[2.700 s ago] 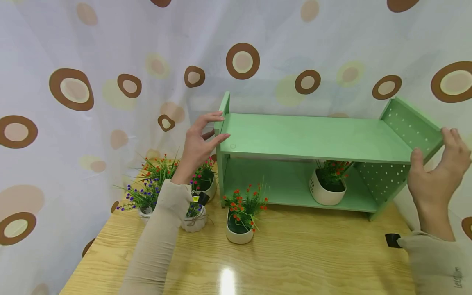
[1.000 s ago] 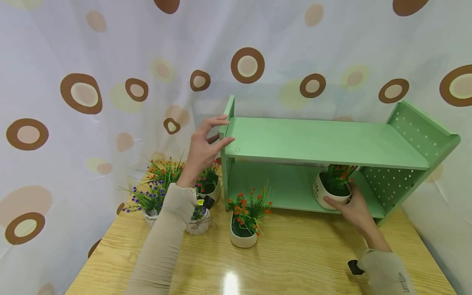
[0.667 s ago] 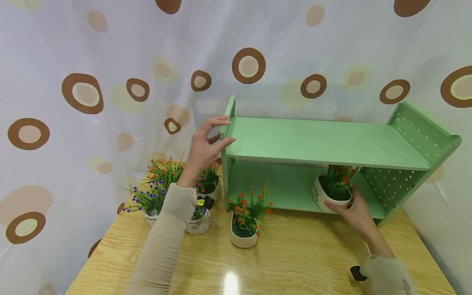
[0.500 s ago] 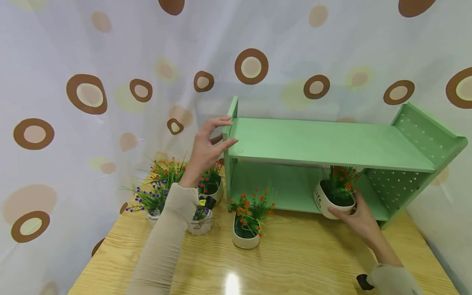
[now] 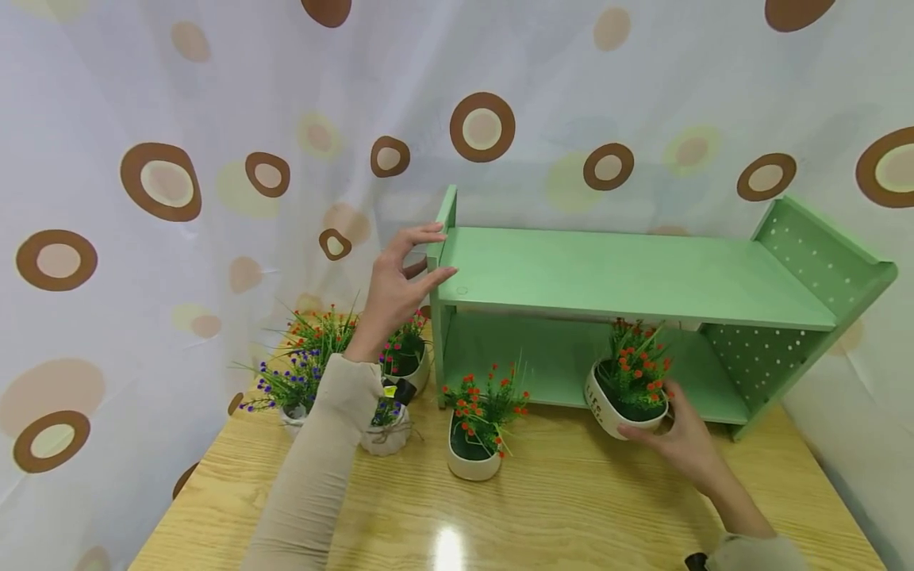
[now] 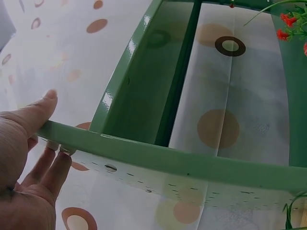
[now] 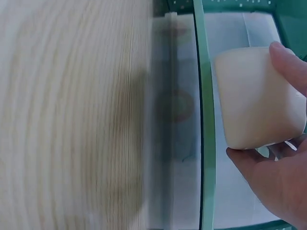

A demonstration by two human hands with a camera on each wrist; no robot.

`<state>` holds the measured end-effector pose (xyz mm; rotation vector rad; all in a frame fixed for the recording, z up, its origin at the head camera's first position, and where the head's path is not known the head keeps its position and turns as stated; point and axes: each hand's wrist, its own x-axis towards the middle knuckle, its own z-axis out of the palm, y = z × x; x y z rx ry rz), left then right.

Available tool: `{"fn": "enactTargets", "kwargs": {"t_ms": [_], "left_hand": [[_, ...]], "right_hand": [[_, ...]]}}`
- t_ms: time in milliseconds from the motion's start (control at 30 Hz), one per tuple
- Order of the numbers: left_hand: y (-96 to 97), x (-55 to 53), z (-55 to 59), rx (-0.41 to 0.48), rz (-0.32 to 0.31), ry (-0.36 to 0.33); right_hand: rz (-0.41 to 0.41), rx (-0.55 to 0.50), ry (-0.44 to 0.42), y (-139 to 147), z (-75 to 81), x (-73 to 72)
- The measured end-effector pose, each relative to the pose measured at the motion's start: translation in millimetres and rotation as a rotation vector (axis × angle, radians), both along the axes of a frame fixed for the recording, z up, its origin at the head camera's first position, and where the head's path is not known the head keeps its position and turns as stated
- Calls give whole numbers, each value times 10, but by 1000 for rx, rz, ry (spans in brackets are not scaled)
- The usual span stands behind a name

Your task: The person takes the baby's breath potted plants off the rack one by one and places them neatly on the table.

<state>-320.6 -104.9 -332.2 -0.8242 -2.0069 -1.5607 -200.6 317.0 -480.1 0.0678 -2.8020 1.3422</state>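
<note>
My right hand (image 5: 689, 448) grips a white, lettered flowerpot (image 5: 607, 408) with red flowers. The pot is tilted and sits just out over the front edge of the lower board. In the right wrist view, thumb and fingers lie on opposite sides of the pot (image 7: 261, 98). My left hand (image 5: 393, 285) holds the left side panel of the green two-tier shelf (image 5: 628, 270) near its top. The left wrist view has the thumb on one face of that panel (image 6: 144, 152) and fingertips on the other.
A second white flowerpot (image 5: 474, 464) with red flowers stands on the wooden table (image 5: 571, 515) before the shelf. Several more potted plants, including a purple-flowered one (image 5: 293, 381), crowd the left, partly behind my left arm. A patterned curtain (image 5: 528, 63) hangs behind.
My right hand has left the shelf's right side panel, taken hold of the flowerpot on the lower board, and brought it forward and slightly left, tilting it. My left hand stays on the shelf.
</note>
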Motion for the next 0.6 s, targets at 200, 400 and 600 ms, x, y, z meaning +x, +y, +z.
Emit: {"fn": "enactTargets", "kwargs": {"t_ms": [200, 400, 600], "left_hand": [[33, 147, 109, 8, 9, -12], [29, 107, 66, 23, 7, -10], [9, 7, -17, 35, -10, 13]], "right_hand": [[25, -9, -1, -124, 15, 92], [87, -80, 30, -236, 21, 178], [113, -92, 64, -336, -30, 248]]}}
